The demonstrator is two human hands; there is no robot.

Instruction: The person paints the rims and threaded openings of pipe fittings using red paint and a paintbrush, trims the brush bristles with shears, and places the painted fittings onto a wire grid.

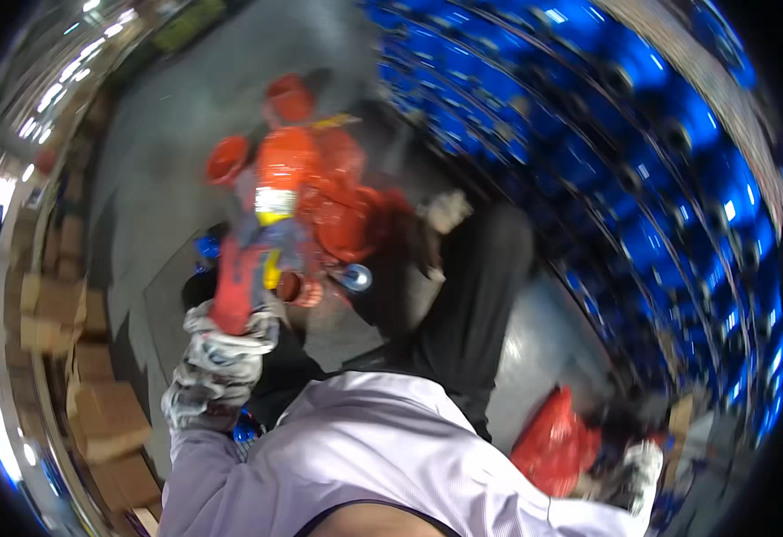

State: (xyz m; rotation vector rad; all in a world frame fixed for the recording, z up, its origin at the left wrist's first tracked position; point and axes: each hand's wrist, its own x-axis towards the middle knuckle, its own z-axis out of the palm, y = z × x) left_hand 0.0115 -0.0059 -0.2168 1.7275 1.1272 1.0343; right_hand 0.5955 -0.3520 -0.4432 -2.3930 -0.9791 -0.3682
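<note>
At six o'clock spreads a pale lavender-white top with fine ribbing, its neckline edged in narrow dark trim. The left sleeve, toward seven o'clock, and the right sleeve, toward five, share that pale cloth. At eight o'clock the left hand wears a whitish glove with dark grey patches, wrinkled along the wrist. At four o'clock the right hand is similarly gloved in white and dark grey. Plain black trousers show between three and four o'clock.
</note>
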